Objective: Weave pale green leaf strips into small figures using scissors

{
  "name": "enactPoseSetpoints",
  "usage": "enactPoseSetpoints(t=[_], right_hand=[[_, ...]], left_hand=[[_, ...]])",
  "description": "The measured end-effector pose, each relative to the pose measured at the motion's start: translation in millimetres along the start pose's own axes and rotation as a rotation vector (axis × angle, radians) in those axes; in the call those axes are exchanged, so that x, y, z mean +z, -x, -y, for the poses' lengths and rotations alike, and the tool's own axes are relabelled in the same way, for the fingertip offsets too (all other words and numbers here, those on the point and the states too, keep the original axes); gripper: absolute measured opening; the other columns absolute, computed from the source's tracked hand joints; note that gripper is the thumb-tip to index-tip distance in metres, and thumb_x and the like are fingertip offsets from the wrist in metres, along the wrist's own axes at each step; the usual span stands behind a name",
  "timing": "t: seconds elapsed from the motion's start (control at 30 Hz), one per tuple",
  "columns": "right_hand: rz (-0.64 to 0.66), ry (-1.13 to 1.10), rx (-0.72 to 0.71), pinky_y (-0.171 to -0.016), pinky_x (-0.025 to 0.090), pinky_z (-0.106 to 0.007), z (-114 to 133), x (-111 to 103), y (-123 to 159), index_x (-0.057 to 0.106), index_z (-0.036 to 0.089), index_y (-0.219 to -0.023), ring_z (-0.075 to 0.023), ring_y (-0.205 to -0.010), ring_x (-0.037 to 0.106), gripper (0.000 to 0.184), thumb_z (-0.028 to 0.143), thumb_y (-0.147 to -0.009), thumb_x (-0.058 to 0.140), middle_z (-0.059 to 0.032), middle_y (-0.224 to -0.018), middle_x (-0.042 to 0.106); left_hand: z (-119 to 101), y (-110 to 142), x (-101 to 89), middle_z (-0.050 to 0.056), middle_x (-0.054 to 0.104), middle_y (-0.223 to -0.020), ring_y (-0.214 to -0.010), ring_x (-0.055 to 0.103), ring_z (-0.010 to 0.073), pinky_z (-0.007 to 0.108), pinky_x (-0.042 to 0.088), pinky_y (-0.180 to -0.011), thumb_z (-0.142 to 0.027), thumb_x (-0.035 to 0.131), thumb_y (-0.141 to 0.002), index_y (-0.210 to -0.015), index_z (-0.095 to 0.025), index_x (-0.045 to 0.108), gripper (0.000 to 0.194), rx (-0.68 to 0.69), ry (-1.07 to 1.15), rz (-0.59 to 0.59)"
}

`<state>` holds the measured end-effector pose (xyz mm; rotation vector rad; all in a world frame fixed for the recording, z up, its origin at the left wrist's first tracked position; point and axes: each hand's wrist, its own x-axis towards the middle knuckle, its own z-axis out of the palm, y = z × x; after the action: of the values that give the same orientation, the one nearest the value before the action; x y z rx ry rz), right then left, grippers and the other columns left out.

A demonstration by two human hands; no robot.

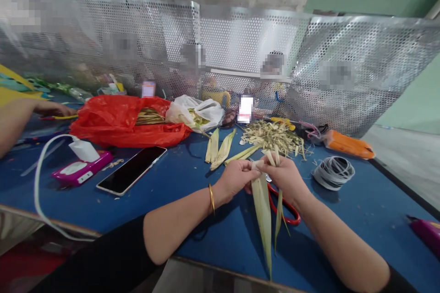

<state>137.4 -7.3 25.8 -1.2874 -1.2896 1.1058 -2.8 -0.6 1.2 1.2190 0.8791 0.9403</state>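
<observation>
My left hand (235, 179) is closed on the top end of a long pale-green corn husk (262, 219), whose pointed tip hangs toward the table's front edge. Right beside it, my right hand (283, 176) pinches narrow husk strips (279, 213), some poking up above the fingers and some dangling below. The fingertips of both hands meet at the husk's upper end, so the exact grip there is partly hidden. Beneath the right hand lie scissors with red handles (294, 220). Behind the hands are loose husk leaves (223, 149) and a heap of shredded husk (273, 137).
A roll of thin cord (333, 173) and an orange packet (349, 144) lie to the right. Leftward are a phone (132, 171), a purple power strip (82, 168), a red plastic bag (106, 121) and another person's hand (53, 107). A perforated metal screen (233, 32) stands behind.
</observation>
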Motion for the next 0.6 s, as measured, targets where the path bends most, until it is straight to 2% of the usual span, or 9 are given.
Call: enactPoseSetpoints(t=[0.07, 0.13, 0.3, 0.47, 0.6], right_hand=[[-0.027, 0.098, -0.072, -0.059, 0.038, -0.027, -4, 0, -2, 0.058, 0.017, -0.064, -0.0126, -0.058, 0.047, 0.025, 0.036, -0.06, 0.074, 0.0033, -0.058, 0.054], [0.0, 0.18, -0.099, -0.059, 0.037, -0.027, -7, -2, -4, 0.058, 0.017, -0.065, -0.013, -0.059, 0.047, 0.022, 0.036, -0.064, 0.07, 0.0031, -0.058, 0.053], [0.041, 0.239, -0.151, -0.058, 0.037, -0.026, -12, -5, -4, 0.058, 0.018, -0.067, -0.0134, -0.059, 0.047, 0.02, 0.035, -0.068, 0.068, 0.003, -0.06, 0.054], [0.062, 0.152, -0.099, -0.057, 0.04, -0.027, -11, -2, -3, 0.057, 0.018, -0.066, -0.0148, -0.059, 0.05, 0.026, 0.041, -0.067, 0.07, 0.0019, -0.059, 0.055], [-0.011, 0.149, -0.06, -0.052, 0.035, -0.025, -12, 1, -2, 0.059, 0.017, -0.064, -0.0121, -0.054, 0.044, 0.028, 0.042, -0.065, 0.071, 0.003, -0.055, 0.052]], left_hand=[[-1, 0, -0.2, -0.002, 0.058, -0.056, -0.045, 0.054, 0.0102, 0.021, 0.046, -0.042, -0.024, 0.062, -0.071, -0.068, -0.016, 0.059, 0.009, -0.012, 0.024, -0.021], [-3, -1, -0.6, -0.001, 0.06, -0.059, -0.048, 0.056, 0.0106, 0.02, 0.046, -0.041, -0.024, 0.061, -0.072, -0.072, -0.016, 0.061, 0.009, -0.017, 0.06, -0.039], [-3, -3, -1.6, -0.001, 0.057, -0.055, -0.043, 0.052, 0.0083, 0.019, 0.045, -0.04, -0.026, 0.061, -0.077, -0.069, -0.015, 0.062, 0.014, 0.014, 0.053, -0.086], [0, -4, -2.7, -0.002, 0.056, -0.052, -0.04, 0.051, 0.0074, 0.018, 0.043, -0.039, -0.025, 0.061, -0.079, -0.066, -0.015, 0.062, 0.017, 0.057, 0.024, -0.118], [0, -5, -2.6, -0.003, 0.055, -0.05, -0.038, 0.049, 0.0068, 0.018, 0.043, -0.038, -0.02, 0.059, -0.08, -0.063, -0.015, 0.062, 0.018, 0.076, -0.021, -0.138]])
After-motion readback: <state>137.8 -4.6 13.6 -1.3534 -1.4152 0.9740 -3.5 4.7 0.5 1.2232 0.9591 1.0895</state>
